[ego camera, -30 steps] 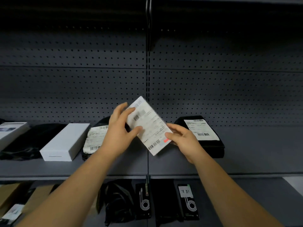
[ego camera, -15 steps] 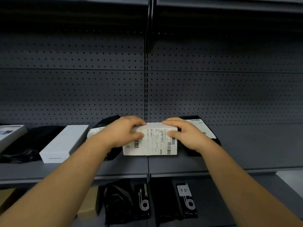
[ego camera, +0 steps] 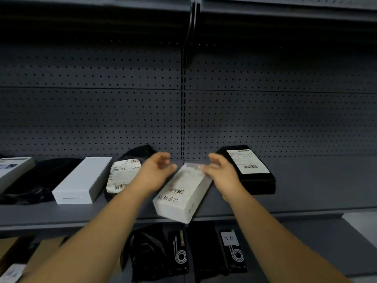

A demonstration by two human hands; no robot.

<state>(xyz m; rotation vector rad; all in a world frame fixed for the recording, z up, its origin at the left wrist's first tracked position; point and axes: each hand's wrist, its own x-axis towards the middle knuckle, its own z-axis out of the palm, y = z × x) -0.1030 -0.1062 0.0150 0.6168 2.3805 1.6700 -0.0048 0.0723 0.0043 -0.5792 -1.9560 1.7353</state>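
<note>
A white box [ego camera: 181,193] with a printed barcode label lies on the grey shelf [ego camera: 306,193], long axis running away from me and skewed. Its near end juts past the shelf's front edge. My left hand [ego camera: 155,172] hovers at the box's far left corner with fingers loosely spread and blurred; I see no grip. My right hand [ego camera: 222,174] is at the far right corner, fingers relaxed, their tips at the box's far end.
On the same shelf are a black parcel with a white label [ego camera: 248,166] to the right, a black bag with a crumpled label [ego camera: 122,174] and a plain white box [ego camera: 81,180] to the left. Cable packs [ego camera: 179,252] lie on the lower shelf. A pegboard wall stands behind.
The box was held tilted in both hands, then turned broadside. Now it lies lengthwise on the shelf, and both hands have let go and opened beside it.
</note>
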